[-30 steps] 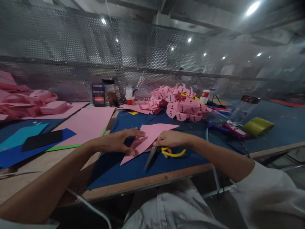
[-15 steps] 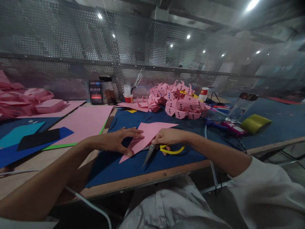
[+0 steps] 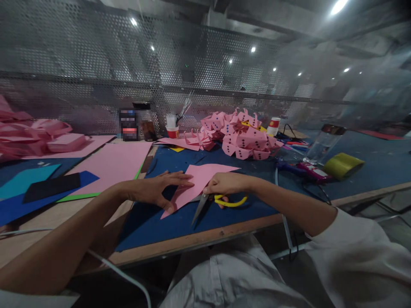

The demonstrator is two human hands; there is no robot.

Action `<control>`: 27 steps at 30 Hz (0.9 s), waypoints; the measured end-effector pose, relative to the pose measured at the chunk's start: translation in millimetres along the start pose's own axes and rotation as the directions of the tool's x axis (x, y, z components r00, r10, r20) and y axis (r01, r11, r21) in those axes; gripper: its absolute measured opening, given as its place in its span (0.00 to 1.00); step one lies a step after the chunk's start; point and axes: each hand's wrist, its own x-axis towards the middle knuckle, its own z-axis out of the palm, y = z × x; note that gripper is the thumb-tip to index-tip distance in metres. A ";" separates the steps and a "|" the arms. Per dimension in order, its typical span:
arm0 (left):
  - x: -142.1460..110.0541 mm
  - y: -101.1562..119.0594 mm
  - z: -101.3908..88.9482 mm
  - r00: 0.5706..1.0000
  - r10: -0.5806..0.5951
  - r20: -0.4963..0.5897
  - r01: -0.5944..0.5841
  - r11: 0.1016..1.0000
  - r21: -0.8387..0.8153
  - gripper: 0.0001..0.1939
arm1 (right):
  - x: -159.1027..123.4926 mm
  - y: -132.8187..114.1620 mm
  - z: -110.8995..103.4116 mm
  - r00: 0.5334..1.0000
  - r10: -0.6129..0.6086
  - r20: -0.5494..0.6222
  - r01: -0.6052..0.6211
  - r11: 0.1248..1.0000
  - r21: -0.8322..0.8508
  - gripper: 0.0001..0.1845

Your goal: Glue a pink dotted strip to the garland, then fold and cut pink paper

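Observation:
A pink paper sheet [image 3: 199,176] with a pointed lower corner lies on the blue mat [image 3: 167,233] in front of me. My left hand [image 3: 160,191] rests on its left side, fingers spread, fingertips and thumb on the paper. Closed round yellow-handled scissors [image 3: 235,201] is my right hand [image 3: 224,185], at the paper's right edge. The scissor blades are parted: one points down toward me over the mat, the other lies partly hidden by the paper's lower edge. One handle loop is mostly behind my fingers.
Folded pink paper pieces with dark dots [image 3: 247,139] are heaped at the back. A purple glue gun [image 3: 316,172], a yellow tape roll [image 3: 344,166] and a clear jar [image 3: 326,143] stand to the right. Pink sheets [image 3: 112,160] and a black piece [image 3: 53,187] lie left.
My left thumb has shifted slightly left along the paper's edge. The scissors and my right hand are nearly unmoved.

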 end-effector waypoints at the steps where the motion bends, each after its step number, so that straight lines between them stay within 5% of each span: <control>1: 0.0 -0.1 0.1 1.000 0.005 -0.002 -0.005 1.000 -0.003 0.47 | -0.1 -0.2 0.2 1.000 -0.001 -0.001 0.001 1.000 0.003 0.20; 14: -0.2 1.3 -0.6 1.000 -0.011 0.020 0.011 1.000 -0.008 0.46 | 1.6 10.0 -0.8 0.999 -0.033 0.021 0.034 0.998 -0.043 0.21; 27: -1.1 -0.9 -1.3 0.999 -0.005 0.033 0.005 1.000 -0.001 0.48 | 0.9 -5.5 4.8 1.000 -0.013 -0.018 0.012 0.999 -0.046 0.22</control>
